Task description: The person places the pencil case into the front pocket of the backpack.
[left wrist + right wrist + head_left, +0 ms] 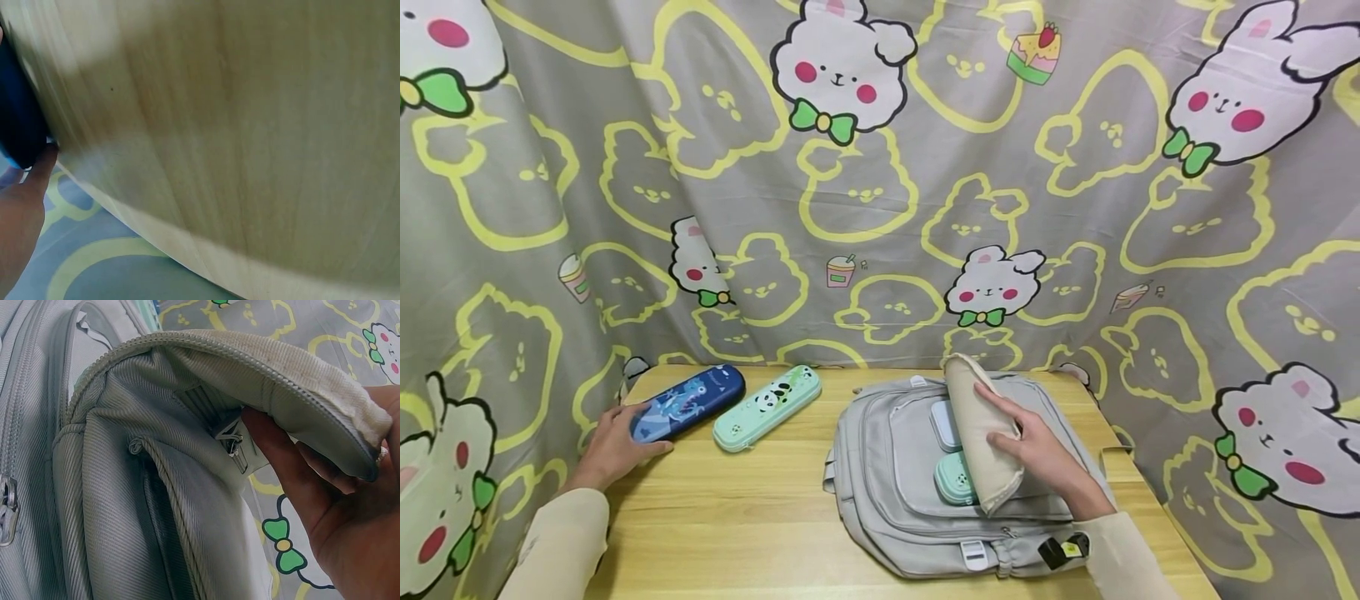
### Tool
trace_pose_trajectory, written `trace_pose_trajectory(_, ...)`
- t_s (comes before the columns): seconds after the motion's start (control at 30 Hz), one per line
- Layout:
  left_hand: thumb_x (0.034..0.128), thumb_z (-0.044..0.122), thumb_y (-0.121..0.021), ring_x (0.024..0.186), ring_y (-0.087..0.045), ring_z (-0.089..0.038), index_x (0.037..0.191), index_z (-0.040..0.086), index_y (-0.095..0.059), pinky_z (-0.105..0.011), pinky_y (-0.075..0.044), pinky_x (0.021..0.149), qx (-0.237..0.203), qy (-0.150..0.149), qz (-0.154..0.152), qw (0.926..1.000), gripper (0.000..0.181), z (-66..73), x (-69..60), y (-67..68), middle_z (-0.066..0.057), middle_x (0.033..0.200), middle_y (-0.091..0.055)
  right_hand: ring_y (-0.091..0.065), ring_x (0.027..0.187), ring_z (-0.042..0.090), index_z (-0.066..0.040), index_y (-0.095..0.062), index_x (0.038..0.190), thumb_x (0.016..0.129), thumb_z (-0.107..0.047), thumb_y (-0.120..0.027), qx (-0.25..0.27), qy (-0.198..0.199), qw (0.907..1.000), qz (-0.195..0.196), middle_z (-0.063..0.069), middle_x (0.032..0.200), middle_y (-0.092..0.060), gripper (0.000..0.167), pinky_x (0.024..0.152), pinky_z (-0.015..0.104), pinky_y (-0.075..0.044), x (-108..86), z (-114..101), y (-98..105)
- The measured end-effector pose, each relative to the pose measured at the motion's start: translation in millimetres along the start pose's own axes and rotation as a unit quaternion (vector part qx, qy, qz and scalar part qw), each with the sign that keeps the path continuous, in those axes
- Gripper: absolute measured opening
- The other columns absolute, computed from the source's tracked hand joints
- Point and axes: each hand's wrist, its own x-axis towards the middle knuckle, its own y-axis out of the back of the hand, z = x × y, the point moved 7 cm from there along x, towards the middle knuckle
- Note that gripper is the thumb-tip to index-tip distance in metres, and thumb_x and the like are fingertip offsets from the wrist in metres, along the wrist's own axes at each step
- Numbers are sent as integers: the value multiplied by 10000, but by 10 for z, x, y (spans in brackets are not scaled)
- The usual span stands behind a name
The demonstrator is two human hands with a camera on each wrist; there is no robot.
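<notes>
On a wooden counter (722, 517) in front of me, a navy pencil case (688, 404) with a cartoon printed on its lid lies slantwise at the left, its far end pointing away to the right. The person's left hand (613, 446) holds the near end, fingers along the outer side and thumb around the corner. The right hand (1045, 450) grips the edge of a cream flap (973, 433) on a grey backpack (865, 517), lifting it; the right-wrist view shows the zipped rim and a soft, folded pocket inside.

Just right of the navy case, apart from both hands, is a mint panda case (767, 408). A pale-blue item (942, 425) and a small mint item (955, 481) peek out beside the flap; how far in they sit, I cannot tell.

The navy case looks light and fairly stiff, a moulded shell that should keep its shape and is unlikely to break. Its smooth top could slide under a fingertip, so the long sides near the middle seem the steadiest hold. The flap seems limp and likely to sag unless held by its rim.
</notes>
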Motion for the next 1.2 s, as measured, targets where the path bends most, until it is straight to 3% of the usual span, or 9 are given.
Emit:
trace_pose_trajectory(0.3, 919, 423, -881, 1432, -237, -725, 1632, -83, -288, -873, -300, 1108, 12, -3, -7, 10000, 1057, 27, -11, 5, -531, 1591, -165, -236, 1614, 476, -198, -442, 1684, 1032, -70, -707, -12, -15, 10000, 19, 214, 1799, -232, 716, 1036, 127, -455, -3, 1, -5)
trace_pose_trajectory(0.57, 905, 522, -867, 1426, -254, -727, 1636, -74, -304, -873, -308, 1097, -5, 22, 102, 9999, 1099, -29, -44, -12, -522, 1606, -175, -242, 1613, 476, -192, -440, 1685, 1034, -66, -704, 2, -14, 10000, 26, 213, 1797, -239, 714, 1041, 127, -454, -10, -2, -2)
trace_pose_trajectory(0.9, 920, 567, -841, 1439, -260, -711, 1638, -68, -329, -867, -311, 1091, -187, -93, 232, 9995, 1087, -26, -118, 72, -505, 1613, -210, -258, 1612, 469, -215, -444, 1684, 1027, -67, -711, -39, -117, 9999, 31, 205, 1799, -241, 724, 1038, 136, -460, -1, 12, -4)
trace_pose_trajectory(1.2, 917, 613, -825, 1424, -311, -675, 1660, -8, -353, -836, -362, 1048, -167, -318, 387, 9986, 1078, 125, -179, 155, -483, 1619, -242, -246, 1616, 467, -209, -442, 1685, 1027, -59, -709, -48, -56, 10000, 18, 205, 1798, -242, 726, 1038, 123, -450, 2, 5, -9)
